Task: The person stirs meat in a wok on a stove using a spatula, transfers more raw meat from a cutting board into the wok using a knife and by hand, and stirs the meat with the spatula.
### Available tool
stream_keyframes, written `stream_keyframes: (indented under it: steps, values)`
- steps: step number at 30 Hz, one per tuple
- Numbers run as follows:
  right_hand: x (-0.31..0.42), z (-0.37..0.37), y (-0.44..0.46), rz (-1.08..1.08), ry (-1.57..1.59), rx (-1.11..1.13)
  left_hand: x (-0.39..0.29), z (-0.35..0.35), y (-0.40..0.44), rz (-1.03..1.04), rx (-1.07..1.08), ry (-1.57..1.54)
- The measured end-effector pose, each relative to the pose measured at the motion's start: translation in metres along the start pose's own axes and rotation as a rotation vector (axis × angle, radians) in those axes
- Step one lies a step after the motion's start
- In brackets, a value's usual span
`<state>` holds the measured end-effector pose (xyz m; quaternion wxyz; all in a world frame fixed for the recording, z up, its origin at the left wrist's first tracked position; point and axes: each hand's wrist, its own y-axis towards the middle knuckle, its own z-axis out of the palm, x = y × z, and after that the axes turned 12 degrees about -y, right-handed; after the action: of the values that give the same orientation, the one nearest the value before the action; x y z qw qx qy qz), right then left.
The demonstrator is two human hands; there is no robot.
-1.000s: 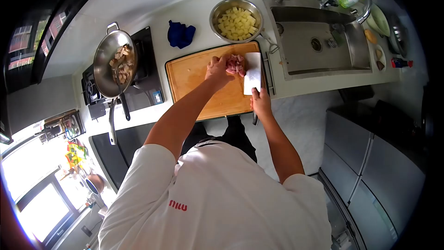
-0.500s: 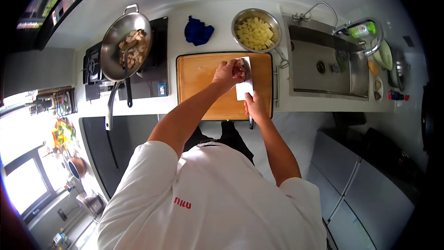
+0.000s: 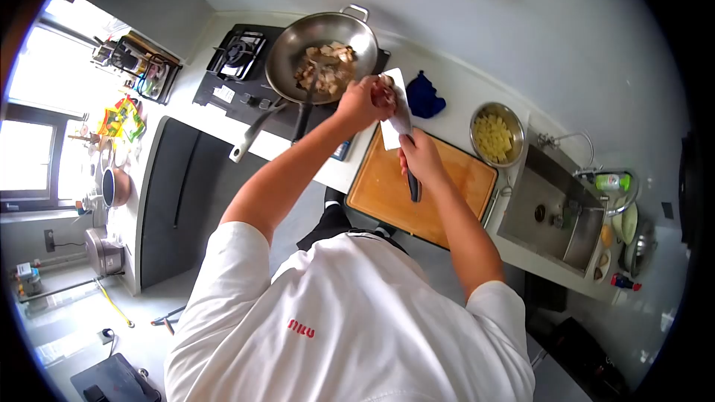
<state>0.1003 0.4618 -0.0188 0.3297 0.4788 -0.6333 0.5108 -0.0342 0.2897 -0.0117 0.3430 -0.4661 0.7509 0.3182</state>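
1. My left hand (image 3: 361, 104) is curving mostly closed around raw meat (image 3: 384, 95), bent fingers keeping it against the flat of a cleaver (image 3: 401, 113).
2. My right hand (image 3: 421, 158) is closing firmly on the cleaver's black handle, the broad blade pointing away from my body.
3. Just beside my left hand, a steel wok (image 3: 287, 48) is sitting on the stove (image 3: 253, 89); I cannot tell whether my fingers are touching its rim.
4. Inside the wok, browned pieces (image 3: 335, 78) are lying together, and a utensil (image 3: 301, 120) is leaning out, its black handle pointing toward me.
5. Partly beneath my right arm, a wooden cutting board (image 3: 428, 190) is resting on the white tabletop (image 3: 458, 115).
6. Beyond the blade, a blue cloth (image 3: 424, 95) is lying bunched.
7. Farther right, a steel bowl (image 3: 519, 132) is holding pale yellow cubes (image 3: 491, 138), near the sink (image 3: 527, 195).
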Motion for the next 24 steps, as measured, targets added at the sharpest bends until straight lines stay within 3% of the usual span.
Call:
stream_keyframes:
  steps: [3, 4, 6, 8, 11, 14, 19, 20, 24]
  values:
    - [0.047, 0.024, 0.058, -0.009, -0.198, -0.028, 0.029, -0.049, 0.044, -0.099, 0.055, -0.090]
    - [0.060, 0.033, 0.077, -0.006, -0.278, -0.045, 0.001, -0.076, 0.049, -0.197, 0.112, -0.070]
    - [0.078, 0.049, 0.108, -0.032, -0.366, -0.070, 0.098, -0.062, 0.092, -0.199, 0.205, -0.198]
    - [0.111, 0.061, 0.117, 0.005, -0.468, -0.057, 0.116, -0.072, 0.104, -0.274, 0.180, -0.224]
    - [0.083, 0.081, 0.145, -0.316, -0.920, -0.372, 0.107, -0.096, 0.099, -0.205, -0.064, 0.010]
    - [0.074, 0.084, 0.145, -0.375, -0.875, -0.446, 0.103, -0.120, 0.093, -0.216, -0.045, 0.033]
    - [0.072, 0.049, 0.074, -0.175, -0.328, -0.297, 0.031, -0.160, 0.060, -0.239, 0.020, -0.030]
    - [0.064, 0.037, 0.052, -0.137, -0.219, -0.265, 0.045, -0.157, 0.052, -0.011, -0.084, 0.027]
    - [-0.013, -0.013, -0.036, -0.298, -0.616, -0.437, -0.006, -0.171, 0.005, -0.146, 0.026, 0.019]
